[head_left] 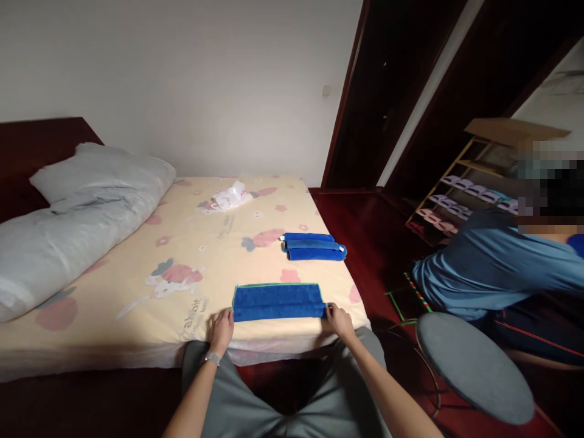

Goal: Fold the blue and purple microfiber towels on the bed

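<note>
A blue towel [277, 302] with a green edge lies partly folded near the front edge of the bed, with a crease running along its length. My left hand [222, 330] pinches its left end near the front corner. At the opposite end, my right hand [339, 320] grips the front right corner between thumb and fingers. Beyond it, close to the bed's right edge, several rolled or folded blue towels [314, 246] lie side by side with small white tags showing.
The bed [114, 325] has a printed sheet. A grey quilt [86, 213] lies on its left, and a white plastic bag [230, 196] sits farther back. To the right are a round grey stool [474, 365], a seated person in a blue shirt [497, 261] and a slipper rack [460, 188].
</note>
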Demonstrator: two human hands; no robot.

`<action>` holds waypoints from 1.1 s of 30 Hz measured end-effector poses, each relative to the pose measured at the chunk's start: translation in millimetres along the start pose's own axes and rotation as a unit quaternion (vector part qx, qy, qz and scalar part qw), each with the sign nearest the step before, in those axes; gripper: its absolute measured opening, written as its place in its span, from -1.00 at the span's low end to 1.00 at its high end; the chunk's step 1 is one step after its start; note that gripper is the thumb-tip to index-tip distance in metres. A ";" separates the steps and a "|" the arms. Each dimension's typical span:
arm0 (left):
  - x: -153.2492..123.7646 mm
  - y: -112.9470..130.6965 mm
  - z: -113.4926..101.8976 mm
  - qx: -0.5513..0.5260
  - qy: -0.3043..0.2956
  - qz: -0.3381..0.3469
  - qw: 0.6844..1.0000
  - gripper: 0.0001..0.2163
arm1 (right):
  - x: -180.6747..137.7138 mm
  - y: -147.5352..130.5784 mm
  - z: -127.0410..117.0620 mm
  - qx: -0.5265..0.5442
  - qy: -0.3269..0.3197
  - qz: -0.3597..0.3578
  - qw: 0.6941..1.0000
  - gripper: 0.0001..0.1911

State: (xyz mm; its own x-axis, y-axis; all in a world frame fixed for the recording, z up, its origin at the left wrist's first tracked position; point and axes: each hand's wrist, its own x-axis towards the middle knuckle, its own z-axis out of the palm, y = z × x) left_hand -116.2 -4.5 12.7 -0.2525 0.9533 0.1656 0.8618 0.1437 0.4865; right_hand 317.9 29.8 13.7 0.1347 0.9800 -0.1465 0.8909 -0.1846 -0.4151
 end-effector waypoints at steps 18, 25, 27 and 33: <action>-1.2 -10.3 -6.2 0.051 -0.074 0.279 0.956 -0.58 | -4.9 16.4 20.1 0.016 0.058 -0.351 0.935 -0.34; 14.2 -25.0 -0.4 -0.119 -0.056 0.135 0.982 -0.69 | 9.6 20.6 21.4 0.160 0.084 -0.272 0.945 -0.54; 21.5 -23.1 2.3 -0.147 -0.056 0.057 0.986 -0.71 | 15.0 18.0 19.6 0.204 0.081 -0.220 0.951 -0.61; 52.8 -11.4 7.0 -0.122 -0.049 0.003 0.991 -0.66 | 41.4 8.4 7.8 0.196 0.016 -0.117 0.973 -0.65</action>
State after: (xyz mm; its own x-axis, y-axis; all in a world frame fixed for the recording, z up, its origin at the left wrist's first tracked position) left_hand -136.2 46.1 9.8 -0.1937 0.9768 0.0911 0.7276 0.0808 0.6812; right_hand 327.6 68.3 -2.9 -0.0321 0.9993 0.0192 0.6654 0.0357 -0.7456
